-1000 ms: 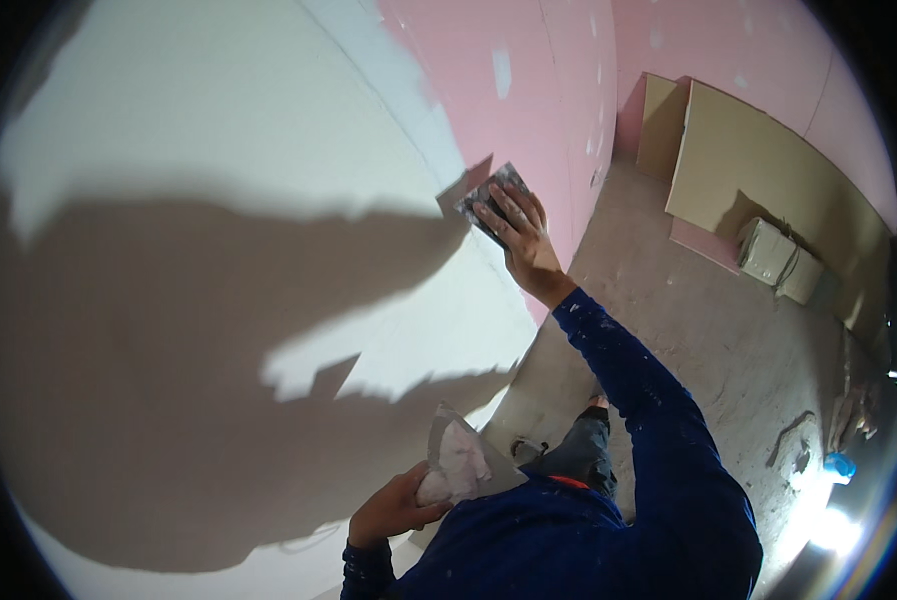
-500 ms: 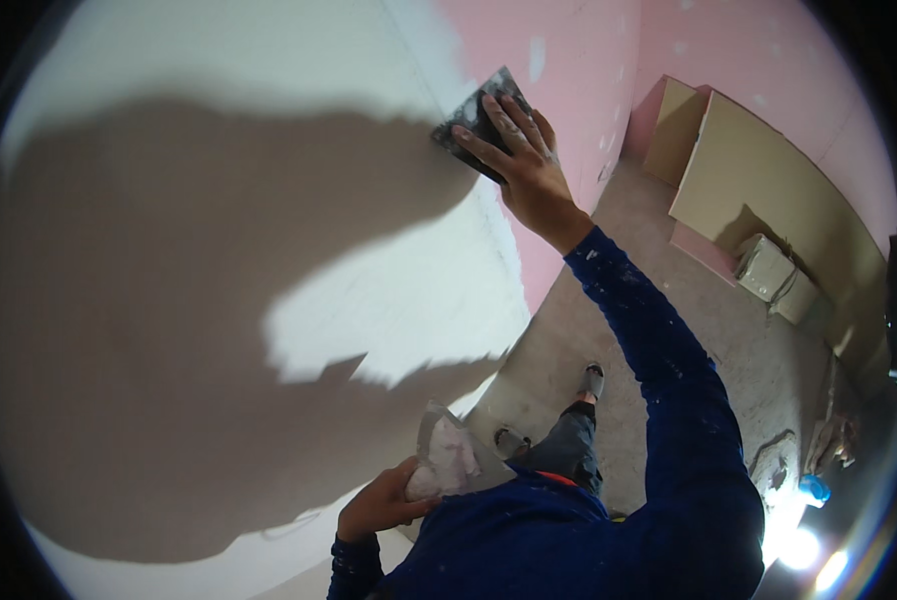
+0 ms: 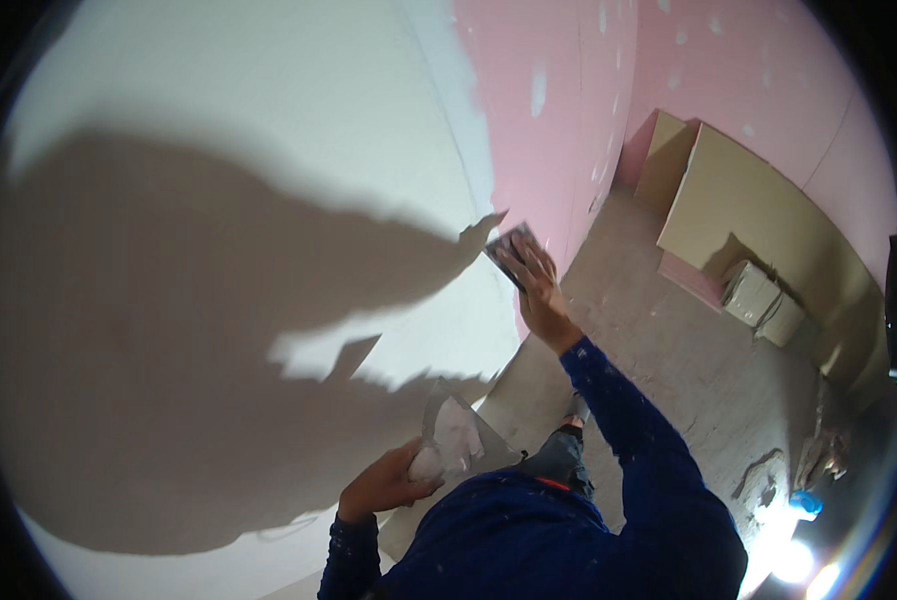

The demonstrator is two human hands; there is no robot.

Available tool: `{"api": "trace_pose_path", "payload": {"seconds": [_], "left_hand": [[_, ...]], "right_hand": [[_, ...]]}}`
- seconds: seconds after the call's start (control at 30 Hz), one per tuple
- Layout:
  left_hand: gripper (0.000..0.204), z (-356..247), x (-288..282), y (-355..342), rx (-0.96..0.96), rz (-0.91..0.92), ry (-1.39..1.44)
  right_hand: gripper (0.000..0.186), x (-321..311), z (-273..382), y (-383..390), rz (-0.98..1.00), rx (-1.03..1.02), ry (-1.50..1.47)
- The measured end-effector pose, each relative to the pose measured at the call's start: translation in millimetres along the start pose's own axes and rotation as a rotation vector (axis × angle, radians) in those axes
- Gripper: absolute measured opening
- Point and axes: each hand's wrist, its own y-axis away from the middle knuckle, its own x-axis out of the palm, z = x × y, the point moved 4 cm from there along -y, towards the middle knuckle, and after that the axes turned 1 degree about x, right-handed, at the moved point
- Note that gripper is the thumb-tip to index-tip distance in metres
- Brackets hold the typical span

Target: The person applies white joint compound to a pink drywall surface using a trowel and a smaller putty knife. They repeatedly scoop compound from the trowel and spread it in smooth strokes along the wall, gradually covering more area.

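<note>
My right hand (image 3: 542, 288) is stretched out to the wall, its fingers laid over the dark, smeared blade of a wide putty knife (image 3: 512, 248). The blade meets the wall where the whitish skim coat (image 3: 464, 330) borders bare pink board. Low in front of my body, my left hand (image 3: 389, 483) grips a grey, flat-bladed plate (image 3: 492, 452) carrying a lump of pinkish-white filler (image 3: 458, 435). Its handle is mostly hidden by my fingers and the filler.
The pink wall (image 3: 534, 50) has pale filled spots. At right, beige boards (image 3: 759, 195) lean against the far wall, with a tied cream-coloured package (image 3: 762, 303) in front. Bright lamps (image 3: 794, 560) shine from the lower right, and my shadow covers much of the coated wall.
My right hand has come down the wall toward my body with the putty knife, and the arm has bent. My left hand still holds the loaded plate. The view has shifted slightly.
</note>
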Motion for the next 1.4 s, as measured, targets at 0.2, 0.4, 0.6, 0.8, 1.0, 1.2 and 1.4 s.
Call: {"api": "trace_pose_path", "payload": {"seconds": [0.2,0.4,0.6,0.8,1.0,1.2,1.4], "left_hand": [[0.058,9.2,-3.5,-23.3,0.150,-0.006,0.197],[0.064,8.9,-1.1,-37.4,0.247,0.099,0.240],[0.066,12.3,11.0,-46.1,0.308,0.235,0.209],[0.062,-2.1,14.0,-19.1,0.361,0.095,0.175],[0.046,-15.0,-1.9,-12.6,0.228,0.140,0.021],[0.047,-22.0,0.4,-18.0,0.192,0.169,-0.114],[0.047,-24.8,1.9,-25.8,0.175,0.077,-0.121]], "right_hand": [[0.067,-90.2,127.2,42.8,0.354,0.177,-0.600],[0.072,-134.7,215.5,77.3,0.666,0.324,-0.539],[0.071,-133.6,184.2,114.9,0.637,0.388,-0.451],[0.067,-164.4,145.1,118.1,0.806,0.381,0.025],[0.054,-200.6,171.5,37.8,0.807,-0.203,0.300],[0.050,-178.6,198.6,16.4,0.980,-0.462,0.282],[0.060,-185.2,186.4,3.7,1.154,-0.495,0.411]]}}
